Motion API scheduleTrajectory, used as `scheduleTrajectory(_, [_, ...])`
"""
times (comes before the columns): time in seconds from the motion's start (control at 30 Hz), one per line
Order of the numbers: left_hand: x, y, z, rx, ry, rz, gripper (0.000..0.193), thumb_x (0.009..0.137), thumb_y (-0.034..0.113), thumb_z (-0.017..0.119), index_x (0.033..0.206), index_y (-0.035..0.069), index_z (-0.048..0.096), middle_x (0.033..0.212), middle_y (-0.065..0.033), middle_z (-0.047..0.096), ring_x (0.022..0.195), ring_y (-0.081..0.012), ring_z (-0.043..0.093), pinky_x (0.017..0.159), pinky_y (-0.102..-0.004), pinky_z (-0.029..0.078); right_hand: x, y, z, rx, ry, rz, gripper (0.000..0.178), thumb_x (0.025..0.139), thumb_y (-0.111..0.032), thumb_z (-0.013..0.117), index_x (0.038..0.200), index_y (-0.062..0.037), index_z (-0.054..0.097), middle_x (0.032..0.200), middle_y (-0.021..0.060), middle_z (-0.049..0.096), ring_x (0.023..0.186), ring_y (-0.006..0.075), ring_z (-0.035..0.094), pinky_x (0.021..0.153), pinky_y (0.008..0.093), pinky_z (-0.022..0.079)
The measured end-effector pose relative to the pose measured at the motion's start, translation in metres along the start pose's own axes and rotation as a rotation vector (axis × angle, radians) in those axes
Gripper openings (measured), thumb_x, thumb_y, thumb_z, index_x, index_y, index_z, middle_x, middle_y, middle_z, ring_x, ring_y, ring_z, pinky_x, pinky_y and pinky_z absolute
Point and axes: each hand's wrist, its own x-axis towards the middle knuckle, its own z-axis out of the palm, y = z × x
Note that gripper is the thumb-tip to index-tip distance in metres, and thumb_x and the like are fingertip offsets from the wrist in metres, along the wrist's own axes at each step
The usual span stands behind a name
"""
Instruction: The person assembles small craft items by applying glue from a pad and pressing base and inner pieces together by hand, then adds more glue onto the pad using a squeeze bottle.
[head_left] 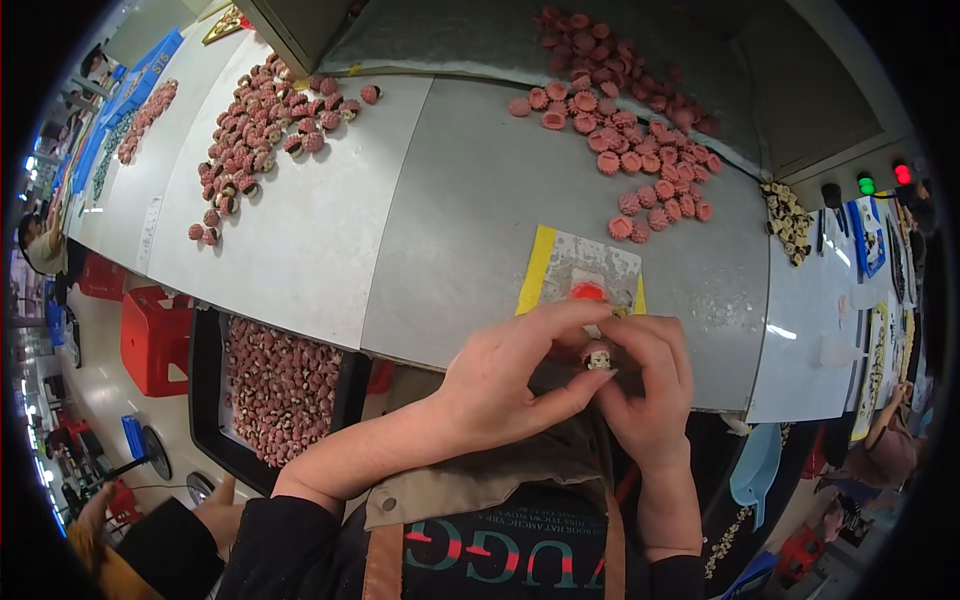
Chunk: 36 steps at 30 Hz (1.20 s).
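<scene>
My left hand (500, 370) and my right hand (650, 385) meet at the table's front edge, fingertips closed around one small figure piece (598, 358). It has a pink, bumpy outer part and a cream-and-black part that faces me. Fingers cover much of it, so how its parts fit cannot be seen. Just beyond my fingers lies a worn pale plate (610, 256) with yellow strips along its sides. A bright red spot (588, 291) shows on it, partly behind my left fingers. Farther off, loose hollow pink caps (650, 160) are spread over the grey tabletop.
Pink pieces with dark and cream parts (270, 120) are heaped at left. A black bin (205, 400) full of similar pieces stands below the table. Cream-and-black pieces (790, 222) lie far right, a blue scoop (755, 465) nearer. Red stool (155, 340) and another person's hand (215, 515) at left.
</scene>
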Motion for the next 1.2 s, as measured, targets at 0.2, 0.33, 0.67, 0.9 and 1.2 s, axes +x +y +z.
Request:
scheduleTrajectory(0.2, [0.003,-0.003,-0.004,0.114,-0.014,0.099,0.046,0.073,0.007,0.075,0.115,0.004,0.056,0.095,-0.0103,0.065,0.075,-0.0208,0.066,0.066,-0.0298,0.053,-0.001,0.006,0.005,0.079,0.02,-0.073,0.041,0.058,0.009,0.068,0.096,-0.0034,0.061,0.093,0.0079,0.061,0.082,0.0266,0.057,0.07,0.0345,0.047])
scheduleTrajectory(0.33, [-0.001,0.004,-0.008,0.065,-0.102,-0.091,0.039,0.079,0.013,0.07,0.114,0.007,0.057,0.096,-0.0114,0.064,0.079,-0.0245,0.065,0.069,-0.0323,0.052,0.002,0.002,0.006,0.05,0.035,-0.108,0.032,0.065,0.006,0.068,0.095,-0.0025,0.06,0.092,0.01,0.061,0.081,0.029,0.057,0.071,0.0365,0.047])
scheduleTrajectory(0.67, [0.036,-0.032,-0.084,0.753,0.098,0.23,0.023,0.079,0.015,0.063,0.101,0.009,0.061,0.101,-0.0081,0.059,0.091,-0.026,0.061,0.072,-0.0375,0.052,-0.029,0.01,-0.027,-0.087,0.041,0.047,0.027,0.081,0.0,0.058,0.108,0.001,0.056,0.106,0.0132,0.054,0.098,0.0254,0.052,0.087,0.0336,0.041])
scheduleTrajectory(0.9, [0.077,-0.084,-0.209,1.453,0.171,0.252,0.015,0.081,0.011,0.053,0.091,0.002,0.059,0.098,-0.0118,0.058,0.103,-0.0291,0.053,0.091,-0.0428,0.041,-0.046,0.026,-0.07,-0.21,0.09,0.237,0.015,0.082,0.004,0.055,0.096,0.0018,0.058,0.097,0.0133,0.057,0.094,0.0263,0.055,0.085,0.0326,0.043])
scheduleTrajectory(1.2, [0.104,-0.037,-0.094,0.86,-0.039,0.304,0.03,0.082,0.015,0.064,0.111,0.008,0.058,0.113,-0.0138,0.054,0.105,-0.0319,0.052,0.089,-0.0389,0.043,0.001,0.068,-0.118,-0.387,0.129,0.26,0.022,0.084,0.001,0.056,0.106,0.0003,0.057,0.104,0.0133,0.054,0.093,0.0286,0.055,0.082,0.033,0.045])
